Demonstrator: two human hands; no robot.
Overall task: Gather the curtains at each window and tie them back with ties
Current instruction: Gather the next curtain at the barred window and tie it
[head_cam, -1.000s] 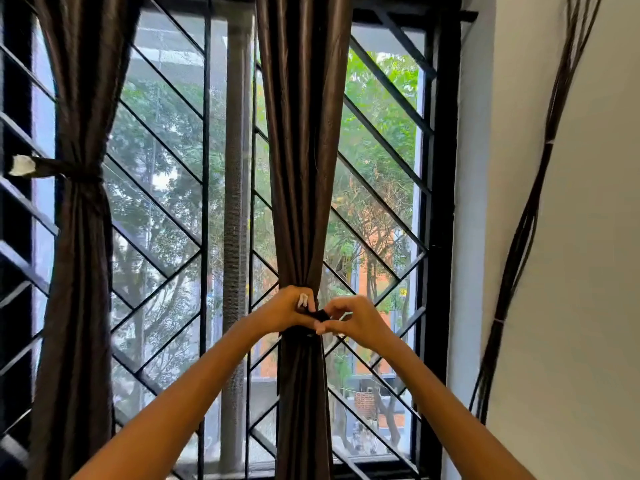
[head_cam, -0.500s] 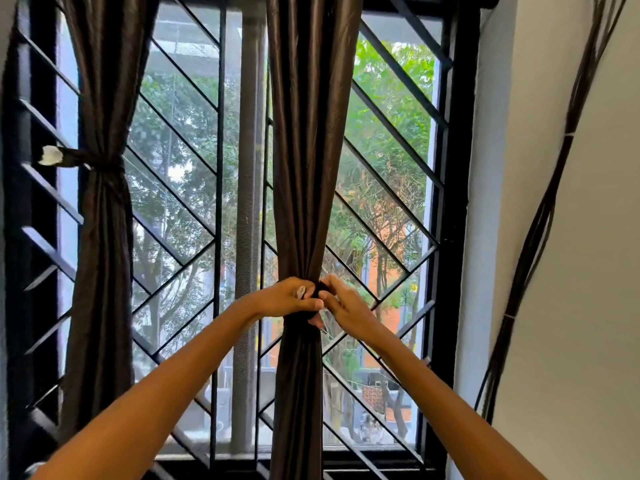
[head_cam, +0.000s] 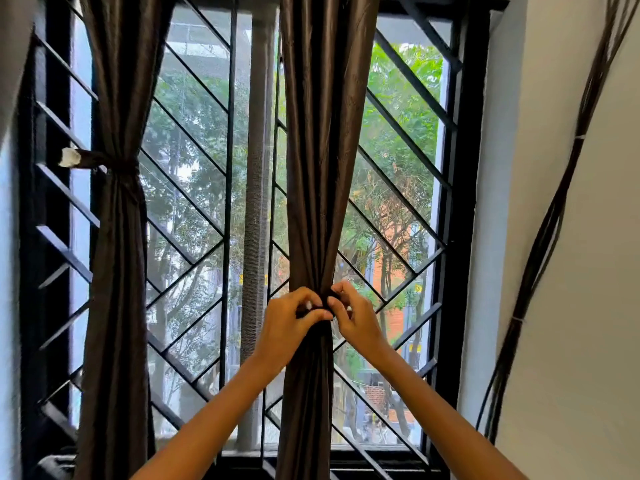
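Our left hand [head_cam: 291, 323] and right hand [head_cam: 356, 317] pinch the dark tie [head_cam: 323, 303] at mid-frame, cinching the middle curtain [head_cam: 318, 168]; the knot looks unfinished. At left, the other curtain [head_cam: 117, 237] hangs tied already.

Both bare forearms reach up and forward, converging at mid-frame. The left hand [head_cam: 289, 322] has its fingers curled, thumb pressed forward in a pinching grip; the right hand [head_cam: 356, 315] faces it, fingertips bent inward, nearly touching the left
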